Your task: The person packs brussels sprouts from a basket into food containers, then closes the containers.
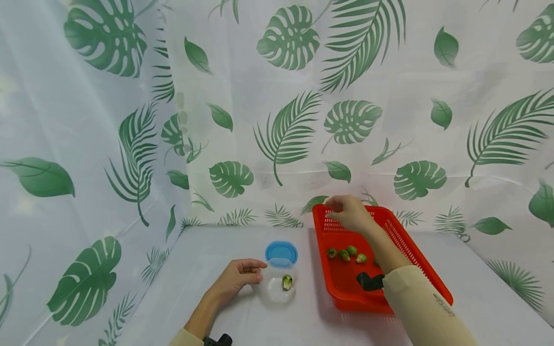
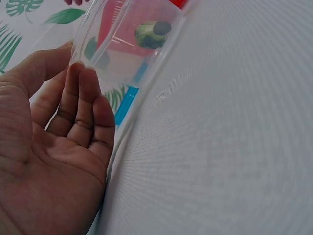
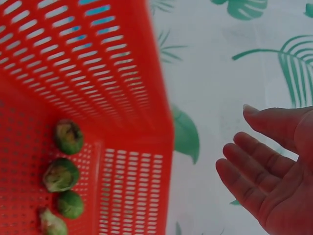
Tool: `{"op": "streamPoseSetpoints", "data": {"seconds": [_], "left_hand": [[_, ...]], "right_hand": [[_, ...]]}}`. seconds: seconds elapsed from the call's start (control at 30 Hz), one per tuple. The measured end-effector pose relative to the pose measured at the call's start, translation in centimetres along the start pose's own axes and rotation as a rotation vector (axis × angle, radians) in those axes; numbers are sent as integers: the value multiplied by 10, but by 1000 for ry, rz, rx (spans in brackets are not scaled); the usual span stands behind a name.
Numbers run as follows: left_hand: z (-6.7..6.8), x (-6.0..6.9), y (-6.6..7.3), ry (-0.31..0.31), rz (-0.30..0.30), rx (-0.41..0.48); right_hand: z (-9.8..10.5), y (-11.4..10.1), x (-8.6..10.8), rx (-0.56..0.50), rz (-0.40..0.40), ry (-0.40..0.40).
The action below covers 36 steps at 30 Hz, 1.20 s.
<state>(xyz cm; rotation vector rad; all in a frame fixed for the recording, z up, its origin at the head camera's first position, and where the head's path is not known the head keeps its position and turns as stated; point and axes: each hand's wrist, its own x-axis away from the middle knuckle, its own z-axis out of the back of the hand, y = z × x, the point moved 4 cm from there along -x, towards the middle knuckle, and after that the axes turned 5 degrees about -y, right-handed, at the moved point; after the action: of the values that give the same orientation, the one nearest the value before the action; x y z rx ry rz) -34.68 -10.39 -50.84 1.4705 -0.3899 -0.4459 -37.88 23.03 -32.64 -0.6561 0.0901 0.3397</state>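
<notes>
A small clear plastic container [image 1: 274, 293] stands on the table with a Brussels sprout [image 1: 287, 282] inside; its blue lid [image 1: 281, 252] lies open behind it. At the container's left side, my left hand [image 1: 238, 278] holds the rim with thumb and fingertips, as the left wrist view [image 2: 63, 132] also shows. My right hand [image 1: 349, 212] is raised above the far left corner of a red plastic basket [image 1: 331, 283]. Its thumb and fingers are apart with nothing between them [image 3: 274, 171]. Several Brussels sprouts [image 3: 61, 175] lie on the basket's floor; the right forearm hides part of it.
The basket has slotted walls and occupies the table's right half. A white table [image 1: 207, 250] carries everything. Behind and to the left hang white sheets [image 1: 242, 144] printed with green leaves; the back sheet stands close behind the basket's far edge.
</notes>
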Motion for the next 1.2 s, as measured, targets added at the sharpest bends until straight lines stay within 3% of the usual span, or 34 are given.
{"op": "streamPoseSetpoints", "data": {"seconds": [0.5, 0.87, 1.2], "left_hand": [[-1, 2, 2, -7, -4, 22], [-2, 1, 0, -17, -6, 37], [-2, 1, 1, -18, -16, 27]], "right_hand": [[-18, 26, -7, 2, -95, -148], [-34, 51, -5, -22, -142, -174], [-39, 57, -4, -55, -176, -210]]}}
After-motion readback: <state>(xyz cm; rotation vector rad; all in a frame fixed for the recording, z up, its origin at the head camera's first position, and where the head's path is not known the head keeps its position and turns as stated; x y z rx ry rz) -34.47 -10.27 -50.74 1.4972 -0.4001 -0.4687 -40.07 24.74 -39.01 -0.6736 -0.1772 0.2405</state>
